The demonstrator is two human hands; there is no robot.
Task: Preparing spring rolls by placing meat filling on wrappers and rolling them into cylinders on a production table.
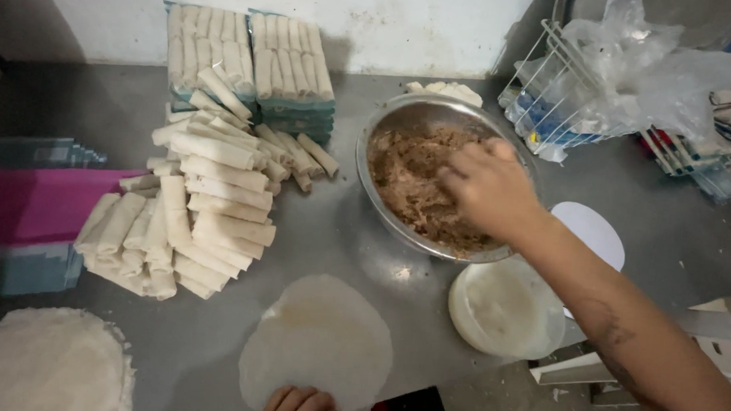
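A person's right hand (487, 189) reaches into a metal bowl (401, 118) of brown minced filling (411, 183) on a grey table (340, 229), fingers curled down into the mix; whether they have gathered any cannot be told. The left hand (298, 404), knuckles bent at the frame's bottom edge, presses the near rim of a round, pale wrapper (320, 342) lying flat in front of the bowl. A heap of finished rolls (195, 208) lies to the left, packed trays of rolls (249, 64) stand against the wall, and a stack of wrappers (48, 365) sits at lower left. A lidded round container (504, 307) rests just beside the bowl.
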